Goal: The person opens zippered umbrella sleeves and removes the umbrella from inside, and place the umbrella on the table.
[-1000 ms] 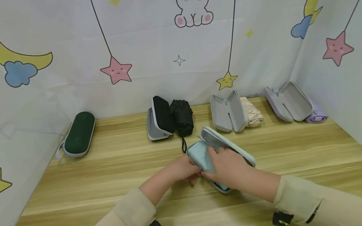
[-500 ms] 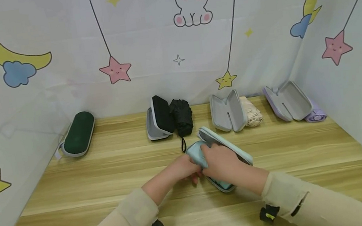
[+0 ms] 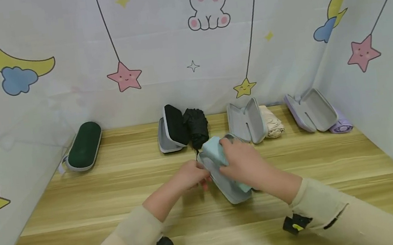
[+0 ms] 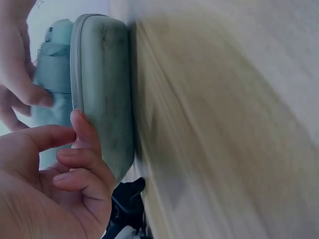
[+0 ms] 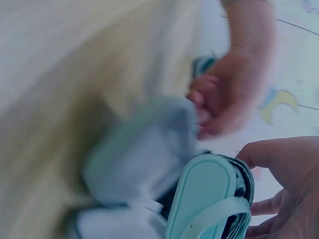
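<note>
A folded light-blue umbrella (image 3: 214, 149) is in my right hand (image 3: 243, 162), tilted above the open light-blue hard case (image 3: 223, 181) at the middle of the table. In the right wrist view, the umbrella's flat mint end (image 5: 203, 194) with its white strap faces the camera. My left hand (image 3: 192, 174) pinches the near-left rim of the case with thumb and forefinger. The left wrist view shows the case's zipped edge and outer shell (image 4: 105, 94) upright beside those fingers. Part of the case lies hidden behind the right hand and umbrella.
Along the back stand a closed dark-green case (image 3: 85, 146), an open black case (image 3: 173, 129) beside a black folded umbrella (image 3: 197, 127), an open grey case (image 3: 246, 121) beside a beige umbrella (image 3: 273, 122), and an open lilac case (image 3: 312, 110) beside a lilac umbrella (image 3: 341, 123).
The umbrella has come up out of the case in my right hand. The case has turned so its grey inside shows, and my left hand has shifted slightly up and left with its rim.
</note>
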Motion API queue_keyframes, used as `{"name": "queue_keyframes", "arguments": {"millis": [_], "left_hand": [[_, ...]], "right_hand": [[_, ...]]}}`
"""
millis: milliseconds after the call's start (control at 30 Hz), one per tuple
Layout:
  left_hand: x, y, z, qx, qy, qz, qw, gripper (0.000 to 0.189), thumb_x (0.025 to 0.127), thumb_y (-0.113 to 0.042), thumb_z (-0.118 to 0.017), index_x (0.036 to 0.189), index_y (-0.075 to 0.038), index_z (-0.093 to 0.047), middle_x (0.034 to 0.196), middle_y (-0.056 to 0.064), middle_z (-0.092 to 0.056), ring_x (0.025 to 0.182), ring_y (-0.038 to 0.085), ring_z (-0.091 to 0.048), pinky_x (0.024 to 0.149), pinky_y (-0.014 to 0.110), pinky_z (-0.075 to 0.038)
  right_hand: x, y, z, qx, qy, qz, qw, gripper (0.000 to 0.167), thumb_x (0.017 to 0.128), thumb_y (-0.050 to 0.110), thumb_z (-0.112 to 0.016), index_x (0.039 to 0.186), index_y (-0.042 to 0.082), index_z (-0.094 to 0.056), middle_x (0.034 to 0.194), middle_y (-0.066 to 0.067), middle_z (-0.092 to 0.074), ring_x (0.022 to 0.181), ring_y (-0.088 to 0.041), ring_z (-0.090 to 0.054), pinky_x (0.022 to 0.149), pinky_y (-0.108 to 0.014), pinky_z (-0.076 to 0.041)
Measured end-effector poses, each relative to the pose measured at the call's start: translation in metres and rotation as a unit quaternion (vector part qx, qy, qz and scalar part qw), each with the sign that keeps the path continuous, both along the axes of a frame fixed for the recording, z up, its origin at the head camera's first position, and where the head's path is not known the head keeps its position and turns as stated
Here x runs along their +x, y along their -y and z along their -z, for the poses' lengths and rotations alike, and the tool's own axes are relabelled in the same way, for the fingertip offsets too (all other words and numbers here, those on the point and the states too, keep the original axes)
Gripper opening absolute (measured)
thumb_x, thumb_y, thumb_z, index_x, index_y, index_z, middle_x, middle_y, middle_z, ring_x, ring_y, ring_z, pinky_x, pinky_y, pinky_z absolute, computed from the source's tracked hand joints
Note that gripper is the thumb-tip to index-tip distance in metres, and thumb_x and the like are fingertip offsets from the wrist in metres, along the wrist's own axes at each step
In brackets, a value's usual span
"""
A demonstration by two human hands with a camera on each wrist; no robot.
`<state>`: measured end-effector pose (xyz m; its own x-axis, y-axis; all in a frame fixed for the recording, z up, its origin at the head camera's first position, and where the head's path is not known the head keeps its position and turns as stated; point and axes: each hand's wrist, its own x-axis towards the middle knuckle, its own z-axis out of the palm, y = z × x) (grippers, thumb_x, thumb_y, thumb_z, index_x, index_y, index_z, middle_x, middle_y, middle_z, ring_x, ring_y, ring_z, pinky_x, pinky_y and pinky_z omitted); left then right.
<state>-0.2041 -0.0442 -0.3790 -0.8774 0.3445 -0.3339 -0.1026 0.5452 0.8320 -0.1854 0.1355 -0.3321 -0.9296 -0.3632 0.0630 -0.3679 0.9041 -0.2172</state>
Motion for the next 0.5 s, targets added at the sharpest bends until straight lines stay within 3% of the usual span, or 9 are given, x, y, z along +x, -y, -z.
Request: {"name": "queue_keyframes", "arguments": {"millis": [167,267,367,500], "left_hand": [[0.001,0.010,-0.009,-0.030,-0.016,0.008,0.9994,0.024,0.089,-0.008,-0.051,0.076,0.001,-0.069,0.056,0.006,-0.063,0.044,0.010,-0.041,0.044,0.021,-0.030],[0.003,0.019,-0.014,-0.046,-0.039,0.011,0.9981,0.024,0.089,-0.008,-0.051,0.077,0.003,-0.069,0.057,0.007,-0.064,0.052,0.012,-0.047,0.048,0.021,-0.034],[0.005,0.031,-0.019,-0.067,-0.060,0.014,0.9958,0.024,0.089,-0.009,-0.050,0.075,0.002,-0.067,0.059,0.007,-0.065,0.053,0.012,-0.047,0.049,0.022,-0.035],[0.007,0.045,-0.022,-0.085,-0.076,0.020,0.9933,0.025,0.090,-0.010,-0.049,0.072,-0.001,-0.064,0.057,0.004,-0.063,0.051,0.012,-0.045,0.049,0.023,-0.034]], "right_hand": [[0.004,-0.017,-0.033,-0.045,-0.023,0.027,0.9983,0.069,0.082,0.026,-0.072,0.139,0.000,-0.044,0.106,-0.019,-0.060,0.077,-0.025,-0.056,0.056,-0.035,-0.047],[0.005,-0.033,-0.044,-0.053,-0.039,0.047,0.9967,0.068,0.081,0.025,-0.070,0.139,0.000,-0.044,0.107,-0.020,-0.061,0.078,-0.028,-0.058,0.058,-0.037,-0.048],[0.003,-0.050,-0.046,-0.049,-0.026,0.072,0.9958,0.068,0.083,0.025,-0.069,0.139,-0.003,-0.042,0.110,-0.024,-0.060,0.082,-0.032,-0.059,0.062,-0.042,-0.050],[-0.001,-0.067,-0.029,-0.031,0.021,0.086,0.9956,0.071,0.086,0.029,-0.069,0.139,-0.008,-0.039,0.112,-0.027,-0.058,0.088,-0.034,-0.059,0.067,-0.046,-0.051]]}}
